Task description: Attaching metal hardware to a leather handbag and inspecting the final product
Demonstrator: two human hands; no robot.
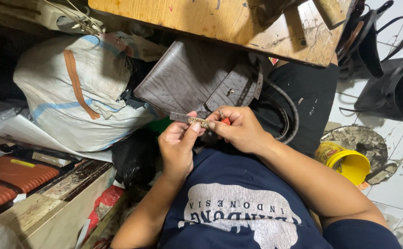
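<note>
Two hands meet above our lap: our left hand (178,143) pinches a small metal strap piece (193,121), our right hand (240,129) closes on its other end. Beyond them lies a brown leather bag (187,76), under a wooden tabletop (201,18); a yellow tub (349,163) stands on the tiled floor (395,184) to the right.

Pretty cramped spot. White tiled floor (397,133) on the right, wooden workbench (220,23) at the far side, scuffed and paint-flecked. Big white sack (72,92) on the left, worn wooden shelf (58,203) near left. Lighting's dim.
</note>
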